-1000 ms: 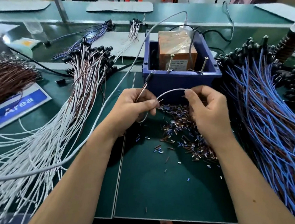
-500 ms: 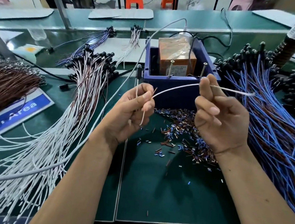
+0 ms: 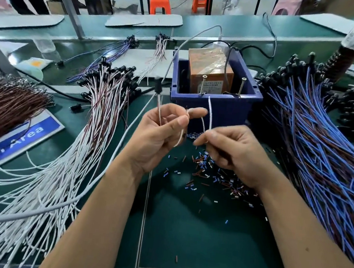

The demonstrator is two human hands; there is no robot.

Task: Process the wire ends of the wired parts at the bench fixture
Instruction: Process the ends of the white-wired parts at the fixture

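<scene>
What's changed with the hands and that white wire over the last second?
The right hand dropped from beside the blue bin back toward the left hand, and the white wire it pinches now points up instead of sideways. The left hand keeps gripping the part's other end. Wire bundles and scraps unchanged.

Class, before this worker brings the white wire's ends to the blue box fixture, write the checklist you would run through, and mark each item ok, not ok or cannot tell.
1. Left hand holds the wired part by its lead: ok.
2. Right hand pinches the white wire below its free end: ok.
3. Free end points up toward the blue box fixture: ok.
4. Wire end already stripped: cannot tell.
5. Two upright screws on the fixture unobstructed: ok.
6. Mat before the fixture free of insulation scraps: not ok.
</scene>
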